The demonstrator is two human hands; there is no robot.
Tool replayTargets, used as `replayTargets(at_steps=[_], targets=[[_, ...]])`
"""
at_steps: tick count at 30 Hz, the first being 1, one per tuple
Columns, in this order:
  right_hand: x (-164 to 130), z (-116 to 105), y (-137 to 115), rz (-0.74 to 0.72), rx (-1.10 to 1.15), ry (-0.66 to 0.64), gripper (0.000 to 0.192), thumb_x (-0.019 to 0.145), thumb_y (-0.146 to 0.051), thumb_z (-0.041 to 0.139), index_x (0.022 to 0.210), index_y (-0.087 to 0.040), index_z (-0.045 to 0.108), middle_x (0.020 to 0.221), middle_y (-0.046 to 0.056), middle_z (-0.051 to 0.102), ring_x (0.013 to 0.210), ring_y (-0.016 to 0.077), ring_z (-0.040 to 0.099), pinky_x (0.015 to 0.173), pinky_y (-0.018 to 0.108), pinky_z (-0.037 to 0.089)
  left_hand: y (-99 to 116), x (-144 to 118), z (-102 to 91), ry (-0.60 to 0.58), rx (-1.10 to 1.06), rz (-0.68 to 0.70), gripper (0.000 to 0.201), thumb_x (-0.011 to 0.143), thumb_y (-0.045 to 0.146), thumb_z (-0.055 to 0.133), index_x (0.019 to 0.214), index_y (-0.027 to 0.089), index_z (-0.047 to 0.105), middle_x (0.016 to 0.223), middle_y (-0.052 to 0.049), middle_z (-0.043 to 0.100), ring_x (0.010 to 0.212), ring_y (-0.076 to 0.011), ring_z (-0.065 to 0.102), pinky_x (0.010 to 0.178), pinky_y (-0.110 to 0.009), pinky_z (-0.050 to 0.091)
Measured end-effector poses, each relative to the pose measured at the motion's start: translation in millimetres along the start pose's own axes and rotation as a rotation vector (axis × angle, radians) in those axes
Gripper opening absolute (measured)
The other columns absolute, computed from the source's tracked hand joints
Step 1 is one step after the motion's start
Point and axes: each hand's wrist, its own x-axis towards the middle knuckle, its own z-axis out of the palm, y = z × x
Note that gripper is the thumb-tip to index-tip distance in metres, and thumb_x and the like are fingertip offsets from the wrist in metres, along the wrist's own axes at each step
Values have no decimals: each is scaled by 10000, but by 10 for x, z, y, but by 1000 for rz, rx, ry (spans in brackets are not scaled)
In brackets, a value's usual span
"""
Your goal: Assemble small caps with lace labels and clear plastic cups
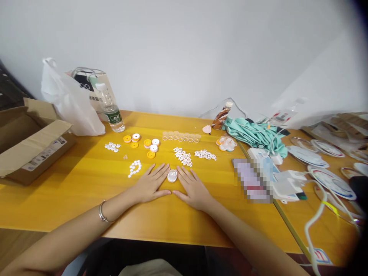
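A: Surface first. What is it?

B: Yellow wooden worktop (86, 191), glossy, set against a plain white wall (184, 46). A second worktop (324, 226) of the same finish butts up on the right, seam running diagonally.

A: Hands?

B: Left hand (149, 186) and right hand (194, 189) both lie palm down on the worktop, fingers spread flat and holding nothing. A bracelet (102, 214) sits on the left wrist.

A: And between them?

B: A small round white cap (172, 175), resting on the wood just between the fingertips of the two hands. Whether either actually touches it, cannot tell.

A: Beyond the hands?

B: Small parts in groups. White discs (134, 168) just ahead of the left hand, more white discs (112, 146) farther left. Orange and white rings (146, 145) mid-table. A row of clear rings (180, 136) behind them. White openwork pieces (183, 156) ahead of the right hand.

A: Edges of the room?

B: Far left, an open cardboard box (31, 145). Next to it a white plastic bag (69, 99) and a water bottle (110, 109), upright near the wall. To the right, crumpled teal cloth (253, 132), a brown bottle (221, 115) leaning, white cables (316, 214), and round printed fans (330, 180) on the second worktop.
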Motion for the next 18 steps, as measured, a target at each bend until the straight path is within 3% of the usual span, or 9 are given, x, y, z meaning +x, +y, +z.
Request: replayTargets(at_steps=[12, 15, 18], targets=[[32, -6, -21, 21, -3, -28, 651, 873, -479, 438, 1413, -151, 282, 1466, 140, 316, 1371, 288, 254, 1111, 529, 214, -14, 19, -7, -26, -9, 1, 770, 878, 632, 254, 1464, 187, 28, 1517, -105, 150, 1409, -233, 115, 1131, -436, 30], [27, 21, 2, 23, 75, -7, 683, 847, -491, 484, 1412, -168, 275, 1444, 143, 361, 1353, 288, 298, 1099, 519, 253, -21, 20, 0, -20, -19, 4, 768, 877, 630, 258, 1464, 185, 40, 1517, -107, 153, 1407, -240, 121, 1131, -441, 42], [59, 50, 6, 51, 214, 92, 654, 837, -456, 525, 1390, -186, 301, 1393, 139, 438, 1297, 262, 396, 1065, 474, 333, -25, 18, 8, -18, -28, 3, 766, 877, 627, 263, 1464, 187, 43, 1516, -108, 163, 1405, -244, 132, 1130, -447, 39]])
